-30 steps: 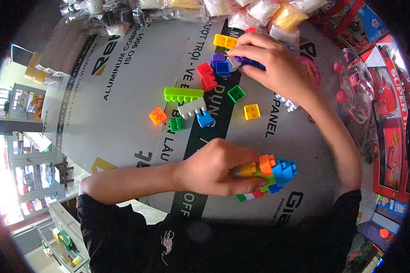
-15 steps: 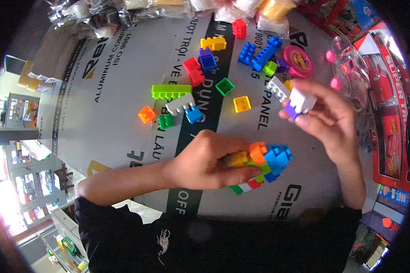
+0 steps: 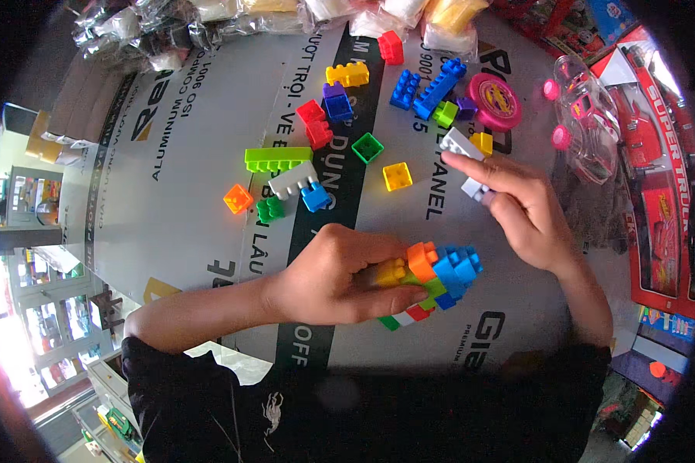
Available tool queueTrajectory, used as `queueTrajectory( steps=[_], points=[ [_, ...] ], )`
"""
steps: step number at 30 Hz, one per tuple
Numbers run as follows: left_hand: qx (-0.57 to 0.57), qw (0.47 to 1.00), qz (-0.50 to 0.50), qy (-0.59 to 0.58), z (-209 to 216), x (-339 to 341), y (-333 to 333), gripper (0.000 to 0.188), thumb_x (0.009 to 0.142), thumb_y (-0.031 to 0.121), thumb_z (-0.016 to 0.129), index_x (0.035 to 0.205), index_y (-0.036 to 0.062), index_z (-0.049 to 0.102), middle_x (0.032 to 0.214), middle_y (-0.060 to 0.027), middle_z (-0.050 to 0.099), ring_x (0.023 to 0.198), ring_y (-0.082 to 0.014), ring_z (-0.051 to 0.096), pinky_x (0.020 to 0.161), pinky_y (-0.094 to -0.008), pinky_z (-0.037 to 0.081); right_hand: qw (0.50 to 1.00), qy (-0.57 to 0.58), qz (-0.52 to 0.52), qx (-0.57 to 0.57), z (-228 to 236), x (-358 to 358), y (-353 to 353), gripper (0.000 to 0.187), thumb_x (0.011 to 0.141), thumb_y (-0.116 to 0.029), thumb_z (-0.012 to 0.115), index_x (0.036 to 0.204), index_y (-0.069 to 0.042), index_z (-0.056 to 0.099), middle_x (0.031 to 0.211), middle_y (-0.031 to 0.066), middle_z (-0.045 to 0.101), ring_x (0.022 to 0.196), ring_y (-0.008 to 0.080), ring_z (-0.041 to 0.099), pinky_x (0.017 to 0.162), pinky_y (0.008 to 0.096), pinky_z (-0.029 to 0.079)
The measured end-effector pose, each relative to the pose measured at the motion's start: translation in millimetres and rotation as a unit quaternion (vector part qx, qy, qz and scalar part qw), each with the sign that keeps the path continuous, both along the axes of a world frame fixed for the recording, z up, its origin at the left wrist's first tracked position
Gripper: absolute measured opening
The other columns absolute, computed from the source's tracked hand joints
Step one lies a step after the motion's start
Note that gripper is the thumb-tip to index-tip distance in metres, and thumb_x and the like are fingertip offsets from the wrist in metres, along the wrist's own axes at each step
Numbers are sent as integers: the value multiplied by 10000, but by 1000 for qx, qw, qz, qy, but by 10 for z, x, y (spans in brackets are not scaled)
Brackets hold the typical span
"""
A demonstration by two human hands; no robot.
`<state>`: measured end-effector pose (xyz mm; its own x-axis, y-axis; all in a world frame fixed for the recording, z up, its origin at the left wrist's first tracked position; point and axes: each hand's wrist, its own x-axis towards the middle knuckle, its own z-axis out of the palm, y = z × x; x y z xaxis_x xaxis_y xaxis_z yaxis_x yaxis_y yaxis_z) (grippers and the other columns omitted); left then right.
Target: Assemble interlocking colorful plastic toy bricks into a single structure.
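Observation:
My left hand (image 3: pixel 340 278) is closed round a cluster of joined toy bricks (image 3: pixel 452 270) in blue, orange, yellow, lime, red, white and green, held over the near middle of the table. Thumb and fingers of my right hand (image 3: pixel 529 212) pinch a small white brick (image 3: pixel 473 187); a bit of purple shows by the thumb. The index finger stretches towards a longer white brick (image 3: pixel 461 144) on the table, and I cannot tell if it touches. Beside that one sits a yellow brick (image 3: pixel 482 143). An open-sided yellow brick (image 3: pixel 398 177) and a green one (image 3: pixel 367 147) lie left of my right hand.
On the left lie a long lime brick (image 3: pixel 278 160), a white one (image 3: pixel 293 180) and orange, green and blue pieces. Red, purple and blue bricks sit farther back, near a pink round lid (image 3: pixel 494 102). Plastic bags (image 3: pixel 239 15) line the far edge; a red toy box (image 3: pixel 664 185) stands right.
My right hand has lowered to the left with the small white brick, its index finger now stretched out by the longer white brick. My left hand still holds the cluster.

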<state>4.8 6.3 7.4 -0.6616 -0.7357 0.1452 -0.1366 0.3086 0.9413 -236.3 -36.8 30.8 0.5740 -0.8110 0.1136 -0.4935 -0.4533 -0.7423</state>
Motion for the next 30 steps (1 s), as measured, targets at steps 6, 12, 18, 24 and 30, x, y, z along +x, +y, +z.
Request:
queueTrajectory(
  steps=[6,12,18,24,30],
  points=[
    [-9,1000,-4,-1,-3,-8,-13,291,748,182,707,936,-13,602,632,-116,572,486,-213,555,476,-292,427,995,-48,-41,82,-65,-8,40,480,759,30,520,1230,-63,521,796,54,567,679,101,516,641,241,425],
    [-5,1000,-1,-6,16,-1,-7,274,750,184,704,918,-7,604,632,-115,570,475,-210,549,469,-299,427,945,-129,-115,278,123,-26,21,310,811,-11,580,1121,-9,570,911,32,604,818,103,603,707,216,488],
    [-9,1000,-3,-2,-9,-6,-7,278,750,183,702,927,-8,603,636,-114,575,475,-201,550,470,-298,430,902,-244,-43,353,134,22,100,312,783,-34,650,1083,7,579,975,49,594,908,124,594,788,229,486],
    [-7,1000,-4,-8,12,-2,-8,279,745,184,704,918,-8,597,628,-109,566,477,-210,548,466,-304,426,880,-270,-38,388,37,-19,176,387,806,-28,626,1178,-6,523,1069,76,580,960,112,563,850,247,465],
    [0,1000,-11,-28,21,22,-16,273,744,182,701,912,-5,594,638,-117,570,501,-223,561,479,-311,430,924,-209,-9,321,195,89,234,371,836,-148,623,1162,0,524,1064,71,585,942,92,540,828,240,438]
  ],
)
